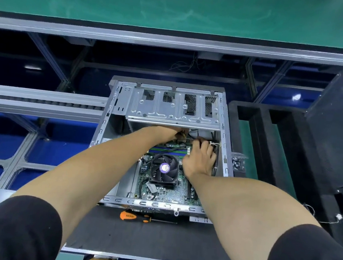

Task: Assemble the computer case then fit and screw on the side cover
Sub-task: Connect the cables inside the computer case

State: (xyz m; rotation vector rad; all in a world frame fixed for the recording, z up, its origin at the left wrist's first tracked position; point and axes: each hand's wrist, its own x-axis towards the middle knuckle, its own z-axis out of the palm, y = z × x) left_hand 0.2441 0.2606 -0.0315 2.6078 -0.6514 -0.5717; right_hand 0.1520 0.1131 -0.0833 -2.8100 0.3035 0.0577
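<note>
Computer case (114, 112) — open on its side, cover off — is seen lying on the dark work mat (136, 236), its motherboard (161, 189) and CPU fan (164, 169) exposed. Both hands are reached into its far end, just under the drive cage (174, 107). The right hand (200, 159) is curled, its fingertips pinched on what looks like a small cable connector with a white tie beside the case's right wall; exactly what is held cannot be made out. The left hand (166, 133) is mostly hidden beneath the cage by a yellow-and-black cable bundle (181, 136), so its grip cannot be told.

The step in hand is judged to be internal cabling — an early stage, with the cover not yet fitted. Next, the connector would need to be seated and loose wires tucked clear of the fan.

Nearer the person than the grip, an orange-handled screwdriver (128, 216) lies on the mat. To the right of the grip, small screws in a clear tray (237, 161) are seen on a black foam rack (268, 150), with a dark panel — probably the side cover (336, 131) — leaning beyond.
</note>
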